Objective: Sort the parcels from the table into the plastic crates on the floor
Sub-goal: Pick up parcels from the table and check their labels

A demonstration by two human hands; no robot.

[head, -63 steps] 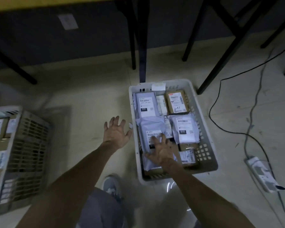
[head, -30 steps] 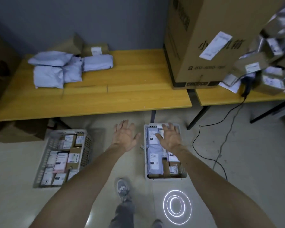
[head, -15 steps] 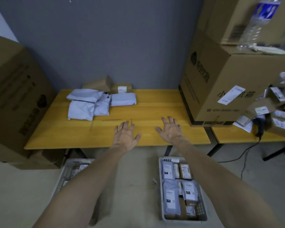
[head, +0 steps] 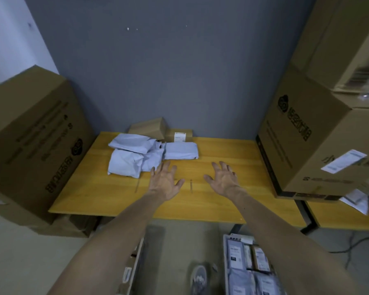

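Table [head: 222, 201]: our landmark, a yellow wooden top against the grey wall; most of it lies bare.
Right crate [head: 234, 236]: on the floor in front of the table's right half. It holds labelled parcels packed side by side, so we judge a good part of the sorting done.
Left crate [head: 134, 265]: on the floor in front of the table's middle, mostly hidden by our left arm; we cannot tell how full it is.
Grey mailer bags [head: 136, 158]: several soft bags heaped at the back left of the table, waiting to be sorted.
Brown boxes [head: 151, 127]: two small ones behind the bags, against the wall, also to be sorted.
Left hand [head: 164, 182]: over the table's middle, fingers spread, holding nothing, its fingertips just beside the bag heap.
Right hand [head: 224, 180]: over the table right of the left hand, fingers spread, holding nothing.
Right carton [head: 307, 145]: a tall one on the table's right end, with another stacked above it; it narrows our reach there.
Left carton [head: 30, 145]: standing against the table's left end.
Second table [head: 339, 218]: adjoining on the right.
Cable [head: 349, 250]: on the floor beneath that table, near the right crate; we judge it a trip risk.
Shoe [head: 198, 277]: on the floor between the two crates.
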